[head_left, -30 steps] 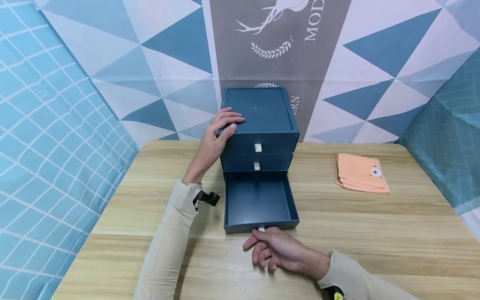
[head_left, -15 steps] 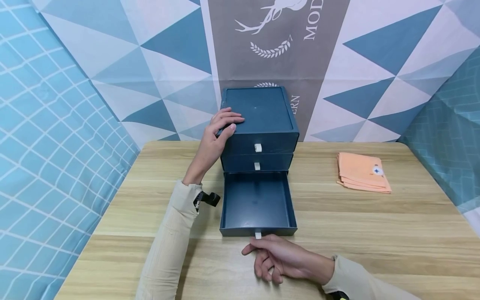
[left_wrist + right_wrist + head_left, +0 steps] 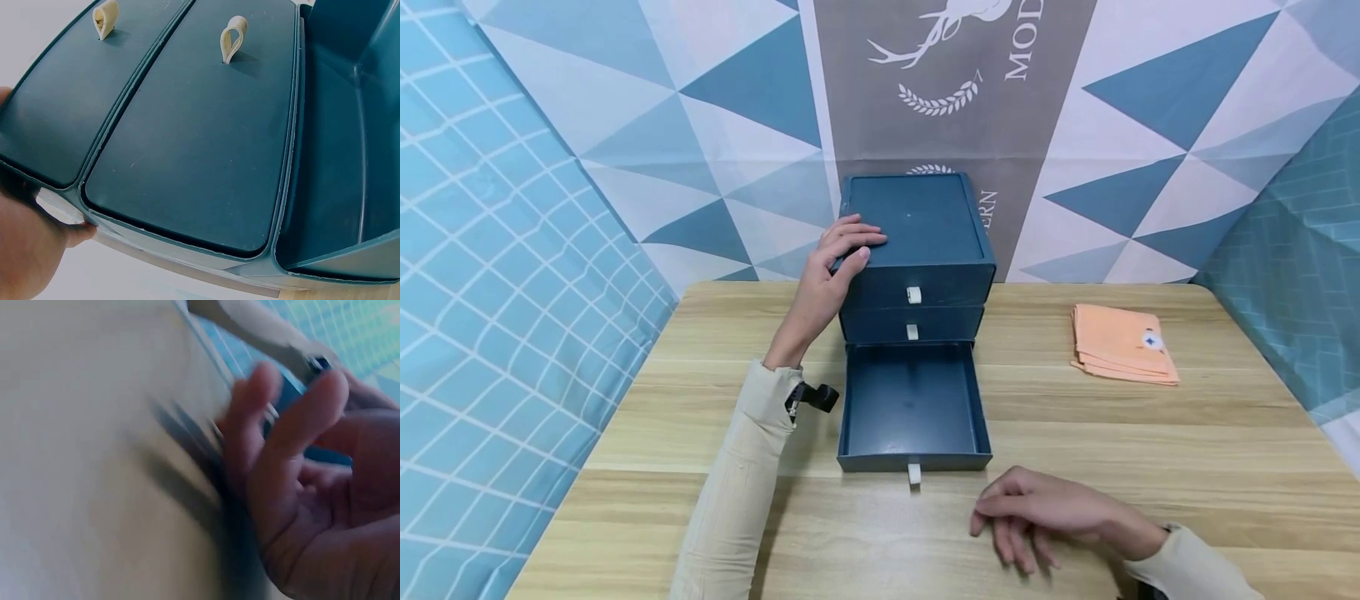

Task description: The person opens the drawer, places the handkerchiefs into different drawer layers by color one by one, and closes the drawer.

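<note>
A dark blue drawer unit point(image 3: 917, 221) stands at the back of the table, its two upper drawers closed. Its bottom drawer point(image 3: 914, 408) is pulled well out, bare inside, and its white pull tab point(image 3: 914, 475) hangs at the front. My left hand point(image 3: 831, 275) rests over the unit's top left edge, fingers lying on the top. In the left wrist view, part of that hand point(image 3: 28, 244) shows against the unit's side, beside the front with its looped tabs. My right hand point(image 3: 1045, 512) is above the table to the right of the pull tab, fingers loosely bent and holding nothing.
A folded orange cloth point(image 3: 1123, 343) with a round white patch lies at the right of the wooden table point(image 3: 1150, 454). Patterned cloth walls point(image 3: 760, 125) stand behind and at both sides. My left sleeve point(image 3: 730, 492) runs along the drawer's left.
The bottom drawer has come slightly further out. My right hand has let go of its pull tab and moved right. The left hand has stayed on the unit.
</note>
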Demonstrator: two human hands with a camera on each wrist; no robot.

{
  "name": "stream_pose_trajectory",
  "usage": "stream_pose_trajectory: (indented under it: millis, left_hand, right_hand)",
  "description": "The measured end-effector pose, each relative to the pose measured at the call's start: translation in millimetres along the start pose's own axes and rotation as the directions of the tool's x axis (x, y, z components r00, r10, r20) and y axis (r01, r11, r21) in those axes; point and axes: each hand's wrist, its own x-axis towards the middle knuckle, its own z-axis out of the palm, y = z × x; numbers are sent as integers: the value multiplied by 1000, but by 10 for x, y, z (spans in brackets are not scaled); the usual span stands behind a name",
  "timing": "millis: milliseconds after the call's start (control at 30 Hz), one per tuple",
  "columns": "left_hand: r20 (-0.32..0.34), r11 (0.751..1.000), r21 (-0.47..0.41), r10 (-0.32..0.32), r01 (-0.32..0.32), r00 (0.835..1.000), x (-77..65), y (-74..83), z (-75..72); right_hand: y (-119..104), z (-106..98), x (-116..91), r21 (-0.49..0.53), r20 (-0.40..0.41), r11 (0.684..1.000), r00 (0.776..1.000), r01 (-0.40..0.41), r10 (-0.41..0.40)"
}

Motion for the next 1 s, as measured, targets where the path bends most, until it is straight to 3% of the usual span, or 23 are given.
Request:
stream_pose_trajectory:
  millis: [100,200,267,333,433,533,667,767,833,900,1000]
  left_hand:
    - [0,1000,1,-3,3,1000,-2,-4,-6]
    - [-4,1000,2,-1,1,1000,-5,-7,-12]
    - [-6,1000,3,0,0,1000,-5,-9,-13]
    - [-5,1000,6,0,0,1000,-4,-8,-10]
    - [-3,1000,7,2,-2,1000,0,-10,-5]
    - [-3,1000,7,3,-3,1000,0,-12,0]
    - [-5,1000,2,4,-4,1000,-4,-11,-1]
    - [-6,1000,1,3,-3,1000,-9,-9,-3]
    - [-5,1000,4,3,-3,1000,-10,-11,-2]
    - [-3,1000,8,5,-5,1000,-9,-16,0]
    - [0,1000,10,6,-6,1000,1,-26,9]
  right_hand:
    - [-84,-156,-210,-100,-8,994,999,32,-33]
    - [-205,-306,-396,-244,-100,969,992,48,-75]
    - [-294,-392,-503,-356,-197,934,974,32,-109]
    - [-389,-464,-606,-449,-306,894,941,-10,-144]
    - [-524,-563,-730,-567,-447,821,862,-69,-237]
    - [-641,-662,-808,-649,-560,748,754,-141,-344]
    - [-783,-814,-883,-728,-630,635,616,-258,-472]
    - [-869,-942,-942,-773,-627,537,534,-338,-567]
    - [-903,-1031,-977,-784,-620,489,485,-382,-616]
    - [-915,-1128,-1004,-785,-616,463,447,-411,-648]
    - [-892,-1293,-1053,-772,-629,465,412,-434,-660]
